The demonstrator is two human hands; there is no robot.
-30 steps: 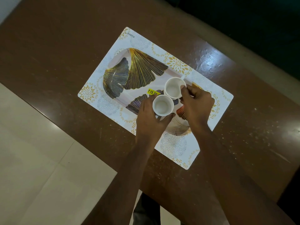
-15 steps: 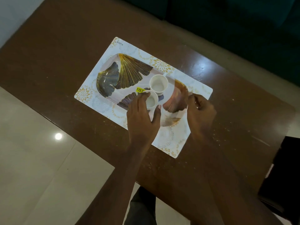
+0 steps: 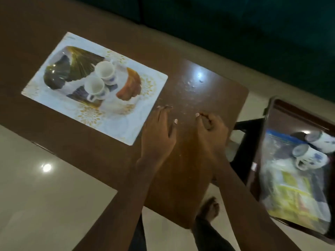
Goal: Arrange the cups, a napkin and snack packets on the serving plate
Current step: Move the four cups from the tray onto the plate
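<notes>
The leaf-patterned serving plate point(image 3: 59, 73) lies on a white placemat point(image 3: 126, 127) at the left of the brown table. Two white cups stand side by side on it, one farther back point(image 3: 105, 69) and one nearer point(image 3: 94, 86). My left hand point(image 3: 157, 131) hovers over the table just right of the mat, fingers apart and empty. My right hand point(image 3: 210, 127) is beside it, fingers loosely curled, holding nothing. On a dark side tray point(image 3: 272, 113) at the right lie two more cups point(image 3: 310, 156) and yellow snack packets point(image 3: 293, 196), all blurred.
The brown table point(image 3: 190, 91) ends a little right of my hands. A gap of pale floor point(image 3: 45, 196) separates it from the side tray. My bare foot point(image 3: 208, 209) shows below the table edge. Dark green furniture runs along the back.
Both hands have let go of the cups and drawn back to the right off the plate. The view has swung right, bringing the side tray into sight.
</notes>
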